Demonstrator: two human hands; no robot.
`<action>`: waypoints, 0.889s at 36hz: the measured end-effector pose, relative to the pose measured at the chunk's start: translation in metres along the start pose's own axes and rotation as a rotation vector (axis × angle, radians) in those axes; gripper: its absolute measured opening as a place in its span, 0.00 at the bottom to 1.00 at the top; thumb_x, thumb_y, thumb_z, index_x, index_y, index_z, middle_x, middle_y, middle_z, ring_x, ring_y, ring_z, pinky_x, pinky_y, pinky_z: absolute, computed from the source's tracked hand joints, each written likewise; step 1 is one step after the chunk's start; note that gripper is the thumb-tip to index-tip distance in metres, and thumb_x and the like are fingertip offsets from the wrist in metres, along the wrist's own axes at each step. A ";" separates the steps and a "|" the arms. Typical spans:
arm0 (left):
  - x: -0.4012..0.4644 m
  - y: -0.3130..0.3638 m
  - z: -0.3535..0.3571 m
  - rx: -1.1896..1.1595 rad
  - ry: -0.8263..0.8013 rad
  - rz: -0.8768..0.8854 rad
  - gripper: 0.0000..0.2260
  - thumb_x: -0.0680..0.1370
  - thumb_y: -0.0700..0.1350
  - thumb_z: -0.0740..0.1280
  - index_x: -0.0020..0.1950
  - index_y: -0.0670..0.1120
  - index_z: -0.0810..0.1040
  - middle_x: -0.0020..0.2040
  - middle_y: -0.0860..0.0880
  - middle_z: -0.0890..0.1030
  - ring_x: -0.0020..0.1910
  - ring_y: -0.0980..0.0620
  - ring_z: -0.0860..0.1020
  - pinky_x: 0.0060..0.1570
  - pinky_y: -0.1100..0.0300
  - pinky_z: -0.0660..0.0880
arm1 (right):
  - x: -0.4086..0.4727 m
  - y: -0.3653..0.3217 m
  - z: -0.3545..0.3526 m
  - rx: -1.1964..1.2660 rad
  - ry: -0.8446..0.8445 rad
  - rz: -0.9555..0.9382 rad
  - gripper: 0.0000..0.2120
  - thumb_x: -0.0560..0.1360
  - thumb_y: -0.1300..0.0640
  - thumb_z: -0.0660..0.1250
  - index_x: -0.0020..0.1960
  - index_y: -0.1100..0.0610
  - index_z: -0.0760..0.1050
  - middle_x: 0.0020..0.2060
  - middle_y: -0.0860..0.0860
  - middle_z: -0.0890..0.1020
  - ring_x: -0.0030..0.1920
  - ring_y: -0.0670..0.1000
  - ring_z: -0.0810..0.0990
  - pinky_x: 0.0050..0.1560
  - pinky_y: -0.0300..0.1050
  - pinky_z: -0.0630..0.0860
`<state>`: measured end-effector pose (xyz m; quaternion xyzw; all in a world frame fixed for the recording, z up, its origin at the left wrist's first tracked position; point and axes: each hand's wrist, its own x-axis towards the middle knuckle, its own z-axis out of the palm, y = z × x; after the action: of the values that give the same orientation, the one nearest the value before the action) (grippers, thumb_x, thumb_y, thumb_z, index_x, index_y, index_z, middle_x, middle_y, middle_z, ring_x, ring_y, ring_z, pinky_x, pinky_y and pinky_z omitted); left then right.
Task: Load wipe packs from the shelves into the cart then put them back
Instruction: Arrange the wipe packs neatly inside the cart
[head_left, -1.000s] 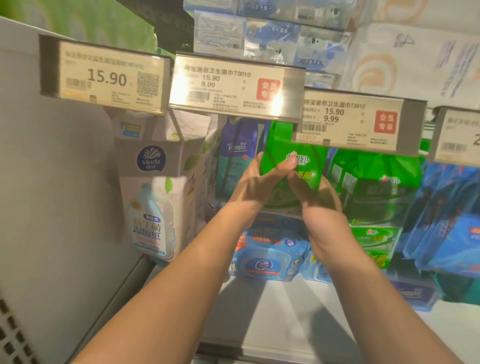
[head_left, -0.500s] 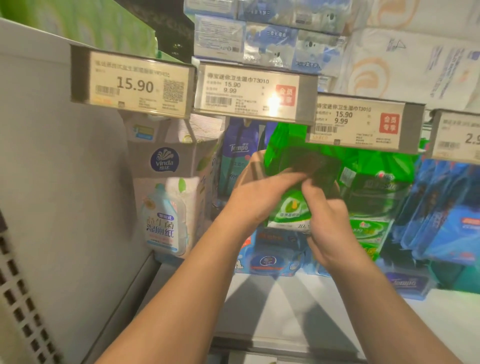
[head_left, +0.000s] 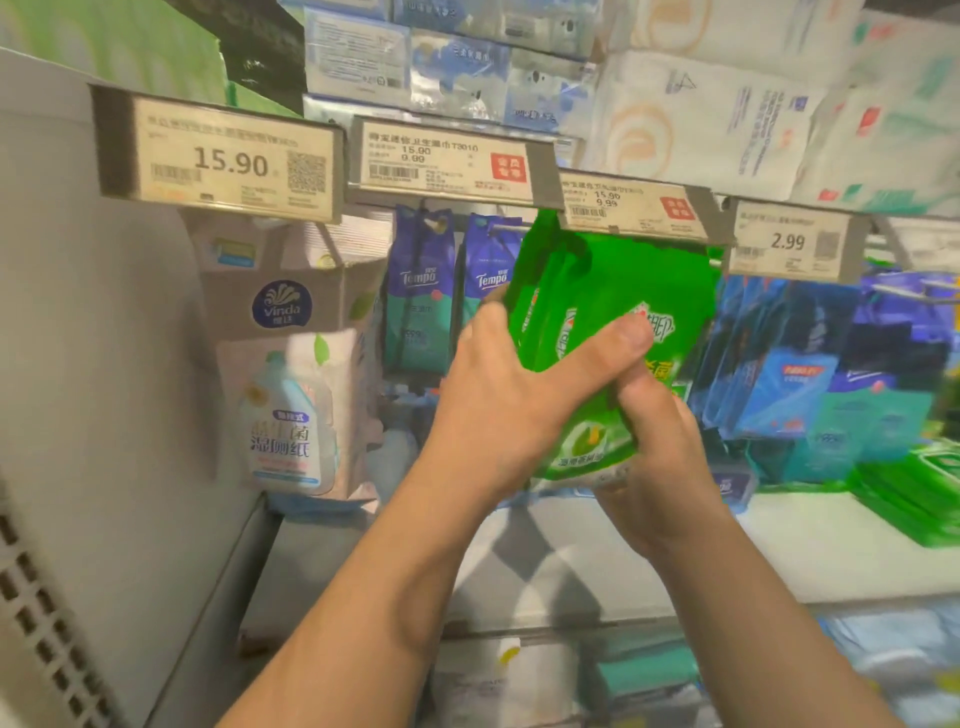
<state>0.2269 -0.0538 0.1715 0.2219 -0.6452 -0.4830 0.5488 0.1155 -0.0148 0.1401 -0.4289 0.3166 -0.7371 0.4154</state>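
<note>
Green wipe packs (head_left: 608, 332), a bunch of several, are shown at the centre of the frame, their tops hidden behind the price tag (head_left: 631, 210) at upper centre, where a display hook presumably carries them. The bunch is clasped from both sides: the left hand (head_left: 498, 410) is wrapped round its left edge with the thumb laid across the front, and the right hand (head_left: 657, 452) is curled under its lower right corner. The two-handed grip is judged to keep the slippery packs together as they are slid along the hook; whether on or off cannot be told. Blue Tempo packs (head_left: 421, 306) hang on neighbouring hooks at centre left, kept apart by product. Further green packs (head_left: 914, 499) lie flat on the shelf (head_left: 779, 551) at lower right. No cart is in view.
</note>
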 end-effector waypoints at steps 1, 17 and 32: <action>-0.004 0.002 0.001 -0.009 -0.003 -0.005 0.39 0.53 0.77 0.76 0.57 0.56 0.77 0.58 0.49 0.84 0.58 0.46 0.83 0.59 0.40 0.78 | -0.004 -0.002 0.000 0.001 0.001 0.001 0.55 0.58 0.37 0.83 0.75 0.63 0.67 0.65 0.64 0.79 0.64 0.63 0.80 0.63 0.62 0.78; -0.100 0.048 0.046 0.112 0.071 0.057 0.40 0.55 0.69 0.79 0.63 0.63 0.71 0.63 0.54 0.80 0.61 0.54 0.81 0.61 0.46 0.78 | -0.086 -0.050 -0.012 0.062 -0.104 -0.018 0.58 0.51 0.33 0.83 0.71 0.63 0.70 0.55 0.56 0.86 0.56 0.56 0.85 0.55 0.55 0.83; -0.226 0.073 0.050 0.022 0.386 -0.058 0.33 0.61 0.52 0.82 0.63 0.53 0.78 0.58 0.47 0.85 0.57 0.44 0.84 0.59 0.42 0.80 | -0.185 -0.047 -0.002 0.134 -0.415 0.171 0.42 0.65 0.34 0.76 0.68 0.61 0.75 0.62 0.60 0.82 0.63 0.60 0.82 0.62 0.60 0.79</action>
<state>0.2658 0.1814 0.1266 0.3348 -0.5266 -0.4399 0.6458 0.1510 0.1702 0.1097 -0.5142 0.2100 -0.6147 0.5601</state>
